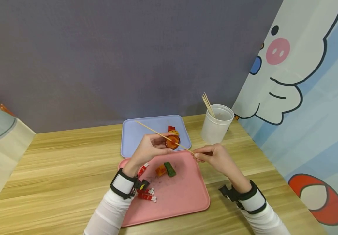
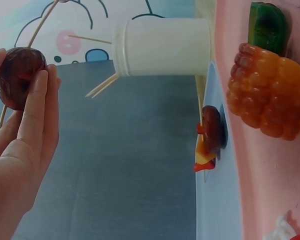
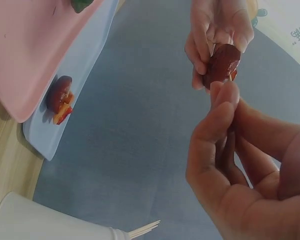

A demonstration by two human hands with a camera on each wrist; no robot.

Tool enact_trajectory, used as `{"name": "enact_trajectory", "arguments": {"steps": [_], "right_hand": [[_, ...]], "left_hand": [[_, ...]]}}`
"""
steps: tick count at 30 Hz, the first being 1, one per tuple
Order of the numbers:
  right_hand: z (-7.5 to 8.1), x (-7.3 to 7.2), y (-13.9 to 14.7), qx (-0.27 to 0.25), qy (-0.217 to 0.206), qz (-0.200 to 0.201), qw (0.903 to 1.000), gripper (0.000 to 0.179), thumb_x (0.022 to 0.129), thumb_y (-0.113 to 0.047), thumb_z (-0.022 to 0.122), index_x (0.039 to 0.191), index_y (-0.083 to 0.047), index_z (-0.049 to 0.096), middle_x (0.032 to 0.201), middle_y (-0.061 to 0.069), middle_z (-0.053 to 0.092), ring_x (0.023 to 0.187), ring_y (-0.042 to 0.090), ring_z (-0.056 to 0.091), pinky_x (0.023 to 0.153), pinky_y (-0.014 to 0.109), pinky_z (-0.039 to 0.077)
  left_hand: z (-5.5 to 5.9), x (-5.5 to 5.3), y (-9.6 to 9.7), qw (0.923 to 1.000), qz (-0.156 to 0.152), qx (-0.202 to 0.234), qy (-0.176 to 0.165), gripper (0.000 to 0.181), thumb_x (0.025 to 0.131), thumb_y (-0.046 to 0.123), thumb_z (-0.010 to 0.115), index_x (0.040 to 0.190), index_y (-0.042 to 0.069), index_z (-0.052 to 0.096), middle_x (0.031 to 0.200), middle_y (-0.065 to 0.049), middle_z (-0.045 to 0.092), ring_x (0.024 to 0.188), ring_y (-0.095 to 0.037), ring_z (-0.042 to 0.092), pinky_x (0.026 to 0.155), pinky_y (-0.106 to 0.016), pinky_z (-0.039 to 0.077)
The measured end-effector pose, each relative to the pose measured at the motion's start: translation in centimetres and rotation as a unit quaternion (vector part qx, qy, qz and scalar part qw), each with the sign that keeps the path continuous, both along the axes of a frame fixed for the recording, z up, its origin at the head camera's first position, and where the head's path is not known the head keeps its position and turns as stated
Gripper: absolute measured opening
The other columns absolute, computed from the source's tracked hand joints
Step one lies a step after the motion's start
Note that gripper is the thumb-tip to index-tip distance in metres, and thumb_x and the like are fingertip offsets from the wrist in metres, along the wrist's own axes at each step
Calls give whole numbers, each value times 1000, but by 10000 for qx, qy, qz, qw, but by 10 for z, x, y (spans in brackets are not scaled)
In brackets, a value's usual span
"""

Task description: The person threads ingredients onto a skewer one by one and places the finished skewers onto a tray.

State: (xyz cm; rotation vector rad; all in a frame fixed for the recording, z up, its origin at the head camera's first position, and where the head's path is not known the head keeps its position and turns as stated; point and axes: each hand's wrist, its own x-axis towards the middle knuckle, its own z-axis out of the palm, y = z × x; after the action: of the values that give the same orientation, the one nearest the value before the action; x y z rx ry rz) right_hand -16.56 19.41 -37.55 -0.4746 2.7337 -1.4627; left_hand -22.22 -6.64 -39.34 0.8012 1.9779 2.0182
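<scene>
My left hand (image 1: 149, 148) grips a round, glossy reddish-brown food piece (image 2: 21, 75) between thumb and fingers. Its orange-red flat side faces up in the head view. A thin wooden skewer (image 1: 149, 128) runs through this piece and sticks out on both sides. Near the skewer's right end, the thumb and fingertips of my right hand (image 1: 215, 157) pinch it. Both hands are raised over the far part of the pink tray (image 1: 183, 199). On that tray lie an orange corn piece (image 2: 272, 92) and a dark green piece (image 1: 169, 169), side by side.
Behind the pink tray is a blue tray (image 1: 133, 133), bearing a skewer with several food pieces (image 2: 212, 131). A white cup (image 1: 215, 129) holding several skewers (image 1: 208, 104) stands at the back right. Red pieces with white ends (image 1: 146, 196) lie by my left wrist.
</scene>
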Motion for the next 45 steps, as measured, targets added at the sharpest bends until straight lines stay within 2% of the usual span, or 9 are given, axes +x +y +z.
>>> {"name": "enact_trajectory", "arguments": {"steps": [7,11,17,21,24,31,35,41,45], "right_hand": [[-1,-3,0,-125,-188,160,9996,18,87,-9,67,100,2,72,89,14,73,72,10,67,65,27,56],[-2,-7,2,-418,-450,305,9976,20,88,-9,66,103,4,71,93,17,72,75,8,67,69,34,57],[-4,-10,5,-902,-900,532,9904,25,88,-6,65,107,10,67,99,24,69,77,7,68,72,32,58],[-8,-12,8,-1134,-1002,574,9868,27,89,-6,64,108,12,65,101,27,68,79,6,68,74,33,58],[-11,-13,12,-1241,-1034,546,9854,28,88,-5,64,109,14,64,102,30,67,79,6,69,75,34,57],[-17,-17,25,-1254,-1121,371,9850,30,89,-5,64,111,16,62,105,31,65,80,9,69,77,35,57],[-22,-19,32,-1246,-1124,263,9855,31,88,-6,65,111,16,62,105,29,66,80,10,70,76,31,57],[-31,-20,42,-1213,-1182,129,9855,32,88,-6,65,111,17,61,100,19,71,80,7,69,76,32,57],[-35,-21,48,-1149,-1263,34,9853,33,89,-6,64,112,17,60,103,22,69,80,6,69,76,35,57]], "left_hand": [[-1,-3,-1,9998,89,-174,76,47,78,0,74,123,1,61,116,-20,65,95,-20,68,81,-30,56],[-1,-4,-2,9996,118,-236,78,46,79,2,73,124,3,61,116,-19,65,97,-20,67,83,-30,55],[1,-4,-3,9997,39,-250,35,49,80,4,72,127,4,59,118,-18,64,100,-20,66,85,-29,54],[0,-5,-4,9988,-108,-352,336,52,81,5,73,130,5,57,119,-15,64,101,-22,65,87,-35,54],[3,-4,-8,9942,-68,-784,731,52,81,8,74,130,7,57,119,-12,65,103,-27,63,91,-44,51],[-11,-8,-21,9613,49,-2309,1503,38,82,16,73,119,14,65,114,-7,68,99,-24,64,89,-45,50],[-16,-7,-23,9436,-85,-2825,1726,32,82,13,72,114,12,68,109,-7,69,97,-29,64,86,-46,51],[-20,-3,-25,9110,-455,-3557,2036,34,77,12,76,111,10,69,104,-6,69,96,-24,63,81,-40,51],[-21,-1,-27,8892,-687,-3868,2343,37,73,10,78,109,11,70,104,-3,67,99,-22,59,85,-37,47]]}}
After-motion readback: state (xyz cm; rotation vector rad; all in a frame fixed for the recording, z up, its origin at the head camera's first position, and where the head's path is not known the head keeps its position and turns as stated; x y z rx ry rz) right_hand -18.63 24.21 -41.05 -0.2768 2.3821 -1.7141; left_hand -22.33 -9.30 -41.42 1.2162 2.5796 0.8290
